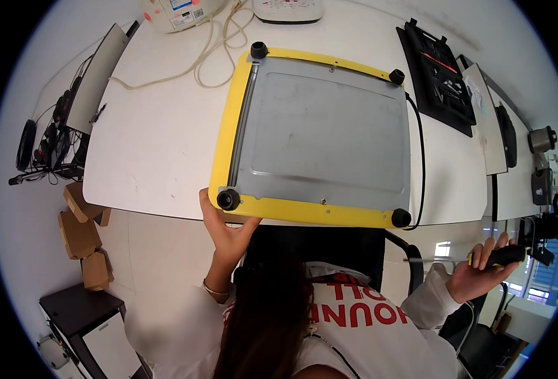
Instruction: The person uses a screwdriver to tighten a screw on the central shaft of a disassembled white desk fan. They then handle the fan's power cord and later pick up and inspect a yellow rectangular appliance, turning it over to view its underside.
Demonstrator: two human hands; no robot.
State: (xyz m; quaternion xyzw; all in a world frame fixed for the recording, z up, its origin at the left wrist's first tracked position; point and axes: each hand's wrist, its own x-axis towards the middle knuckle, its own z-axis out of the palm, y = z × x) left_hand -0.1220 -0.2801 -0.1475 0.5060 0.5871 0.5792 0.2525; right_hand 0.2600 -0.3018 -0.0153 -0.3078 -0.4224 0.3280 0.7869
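Note:
A yellow-framed appliance (329, 132) lies on the white table with a grey metal panel facing up. Black round feet stick up at its corners. My left hand (226, 230) grips its near left corner, with the fingers partly hidden behind the edge by a black foot (228, 199). Off to the right, past the table's near edge, my right hand (481, 268) holds a screwdriver (506, 255) by its black and yellow handle. The thin shaft points left, apart from the appliance.
An open black tool case (440, 79) lies at the table's far right. A black cord (422, 158) runs down the appliance's right side. Two white appliances and a loose pale cable (203, 60) are at the back. Cardboard boxes (80, 234) stand on the floor at left.

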